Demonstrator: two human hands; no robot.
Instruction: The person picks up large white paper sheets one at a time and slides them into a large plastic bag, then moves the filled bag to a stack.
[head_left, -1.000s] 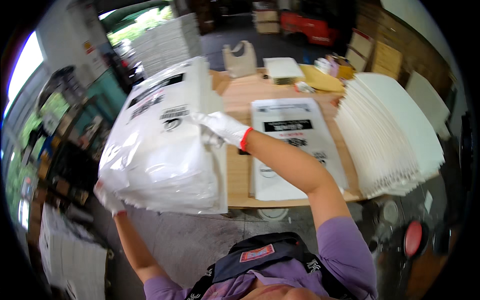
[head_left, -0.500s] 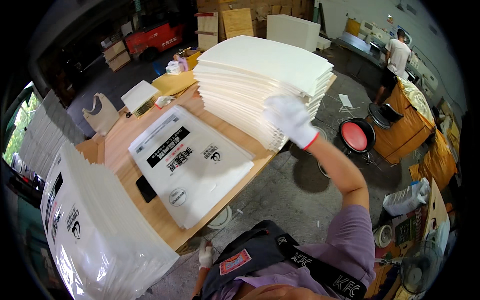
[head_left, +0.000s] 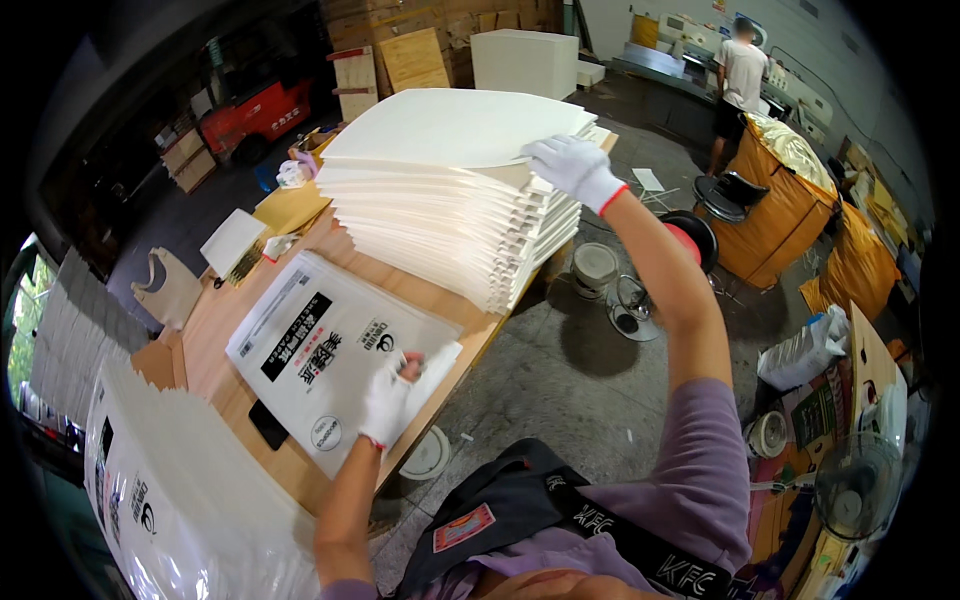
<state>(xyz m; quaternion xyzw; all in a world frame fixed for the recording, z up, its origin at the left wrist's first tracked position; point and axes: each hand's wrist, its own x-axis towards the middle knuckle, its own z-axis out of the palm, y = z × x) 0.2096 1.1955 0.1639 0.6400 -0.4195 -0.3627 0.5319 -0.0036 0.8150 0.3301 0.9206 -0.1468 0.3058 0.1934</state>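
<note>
On the wooden table stands a tall stack of white paper (head_left: pixel 420 215), its layers slightly fanned along the near edge. My right hand (head_left: pixel 572 165), in a white glove with a red cuff, is closed on the top sheets at the stack's right corner. A flat pile of white printed plastic bags (head_left: pixel 290 372) lies nearer to me. Over the right part of that pile is my gloved left hand (head_left: pixel 386 400), with bare fingertips showing. Its fingers are smeared by motion, so their grip is unclear.
A black phone (head_left: pixel 267 426) lies beside the bags. At the lower left stands a plastic-wrapped stack (head_left: pixel 190 490). A cloth bag (head_left: pixel 168 290) sits at the table's left edge. Buckets (head_left: pixel 595 268) and a stool are on the floor at right. A person (head_left: pixel 741 85) stands far off.
My left hand has risen from below the table edge to over the bags. My right hand, blurred before the stack earlier, is now at its top right corner. The view has shifted.
</note>
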